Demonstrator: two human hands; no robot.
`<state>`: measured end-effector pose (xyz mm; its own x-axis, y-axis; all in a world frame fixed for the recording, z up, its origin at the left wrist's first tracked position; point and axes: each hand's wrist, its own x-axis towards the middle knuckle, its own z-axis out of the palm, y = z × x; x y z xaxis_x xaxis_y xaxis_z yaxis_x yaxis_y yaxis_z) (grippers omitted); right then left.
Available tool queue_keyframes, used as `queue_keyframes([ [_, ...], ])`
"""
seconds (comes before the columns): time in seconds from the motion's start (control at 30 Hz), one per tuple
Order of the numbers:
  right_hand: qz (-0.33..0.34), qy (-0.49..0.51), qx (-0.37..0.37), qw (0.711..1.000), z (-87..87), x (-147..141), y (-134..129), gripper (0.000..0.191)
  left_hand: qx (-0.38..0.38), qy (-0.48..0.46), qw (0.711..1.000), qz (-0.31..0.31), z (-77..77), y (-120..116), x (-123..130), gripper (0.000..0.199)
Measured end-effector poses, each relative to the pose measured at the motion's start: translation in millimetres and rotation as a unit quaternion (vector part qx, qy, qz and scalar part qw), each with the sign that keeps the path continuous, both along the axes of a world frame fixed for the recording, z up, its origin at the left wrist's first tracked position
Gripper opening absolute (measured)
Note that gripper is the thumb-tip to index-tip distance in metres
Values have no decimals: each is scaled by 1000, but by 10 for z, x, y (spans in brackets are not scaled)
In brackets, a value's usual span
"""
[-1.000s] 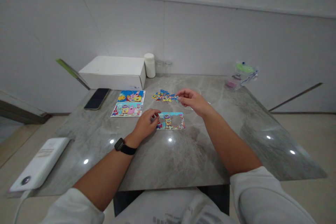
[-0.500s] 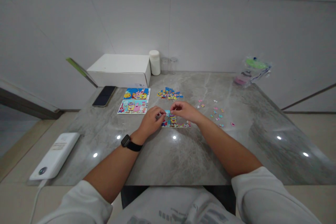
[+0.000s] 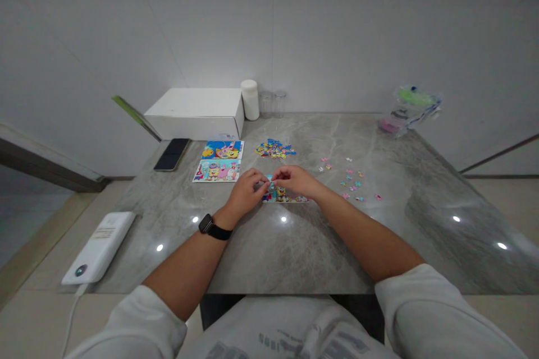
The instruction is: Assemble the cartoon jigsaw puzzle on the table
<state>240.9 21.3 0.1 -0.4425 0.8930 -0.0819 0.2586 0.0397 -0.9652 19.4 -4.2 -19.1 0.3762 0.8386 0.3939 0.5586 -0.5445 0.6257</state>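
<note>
A partly assembled colourful puzzle (image 3: 281, 195) lies on the grey marbled table, partly covered by both hands. My left hand (image 3: 248, 190), with a black watch on its wrist, is over the puzzle's left end, its thumb and forefinger closed at the upper edge. My right hand (image 3: 295, 179) comes in from the right, fingertips pinched close to the left ones; what either pinch holds is too small to name. Beyond them sits a heap of puzzle pieces (image 3: 275, 149). Several loose pieces (image 3: 349, 171) are scattered to the right. A printed picture card (image 3: 217, 170) lies at the left.
A black phone (image 3: 172, 155) and a white box (image 3: 196, 112) are at the back left. Beside the box stand a white bottle (image 3: 250, 101) and two clear glasses (image 3: 279, 104). A plastic bag (image 3: 408, 112) rests back right, a white power bank (image 3: 99, 247) front left.
The view has shifted slightly, so the table things appear a little further right. Both hands remain at the puzzle, their fingertips now closer together.
</note>
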Motion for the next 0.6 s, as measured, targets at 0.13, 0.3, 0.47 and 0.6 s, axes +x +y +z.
queue_keyframes([
  [0.13,3,-15,7,1000,-53,-23,22,18,-9,2,1000,-7,-39,15,-7,13],
  [0.3,-4,-43,19,999,-106,-44,38,14,-17,19,1000,5,-52,37,-11,13],
  [0.47,-2,-58,31,998,-99,-35,30,14,-21,24,999,9,-64,50,-16,14],
  [0.6,6,-55,34,998,-97,-28,28,12,-20,29,999,8,-61,45,-13,13],
])
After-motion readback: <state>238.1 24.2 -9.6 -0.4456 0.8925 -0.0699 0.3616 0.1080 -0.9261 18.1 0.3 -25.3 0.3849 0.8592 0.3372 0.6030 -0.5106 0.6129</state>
